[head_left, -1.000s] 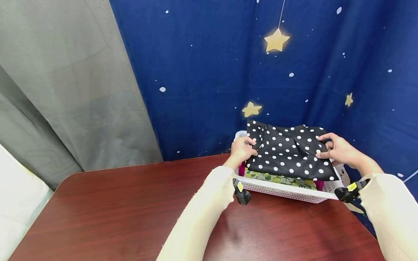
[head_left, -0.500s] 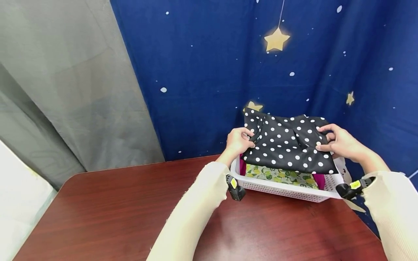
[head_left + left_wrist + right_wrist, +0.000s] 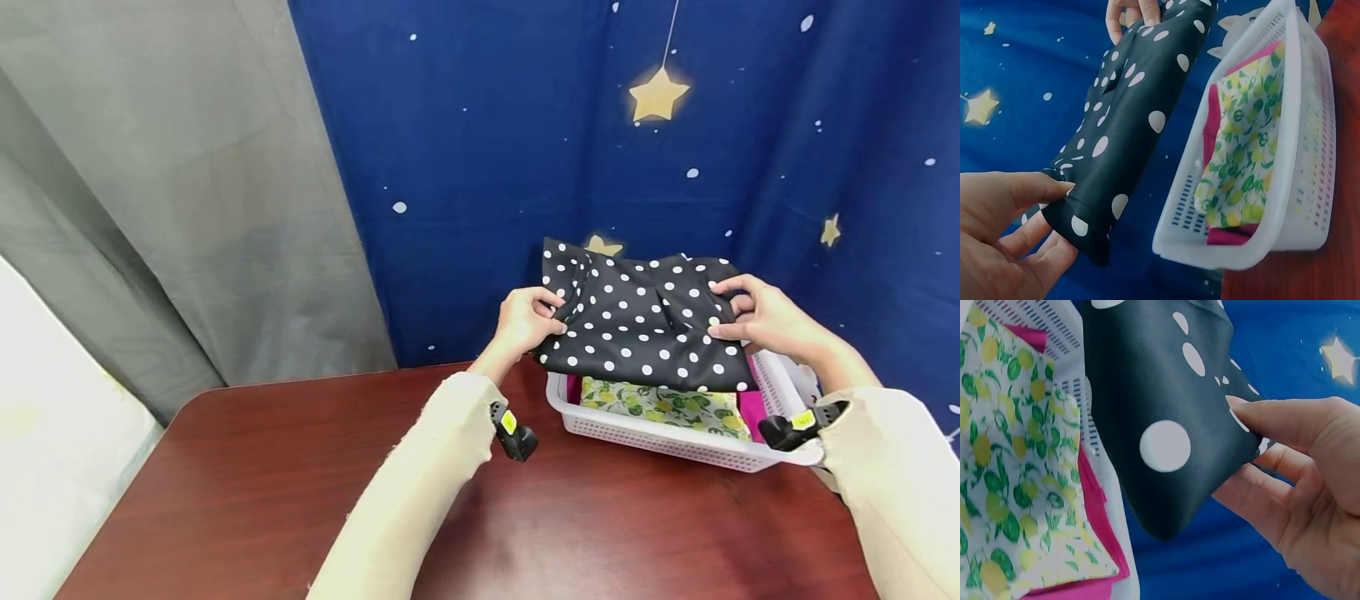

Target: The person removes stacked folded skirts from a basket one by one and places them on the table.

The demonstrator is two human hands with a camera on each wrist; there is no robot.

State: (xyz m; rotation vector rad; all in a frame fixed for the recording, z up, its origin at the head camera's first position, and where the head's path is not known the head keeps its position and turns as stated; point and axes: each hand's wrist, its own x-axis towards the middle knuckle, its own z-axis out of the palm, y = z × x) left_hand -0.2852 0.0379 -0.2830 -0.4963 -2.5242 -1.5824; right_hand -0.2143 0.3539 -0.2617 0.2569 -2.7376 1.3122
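A folded black cloth with white polka dots hangs above a white plastic basket, pinched at both sides. My left hand grips its left edge, thumb on top and fingers beneath, as the left wrist view shows. On the opposite edge, my right hand pinches the fabric the same way; the right wrist view shows the thumb on the near face and fingers behind. Inside the basket lies a folded lemon-print cloth, with magenta cloth showing beneath it. In the head view the polka-dot cloth hides the basket's back part.
The basket stands near the back right of a reddish-brown wooden table. Behind the table hang a blue star-print curtain and a grey curtain. A white surface borders the table at the left.
Both hands have lifted the polka-dot cloth up out of the basket and shifted it slightly left. More of the lemon-print cloth below now shows. The head view has turned a little to the left.
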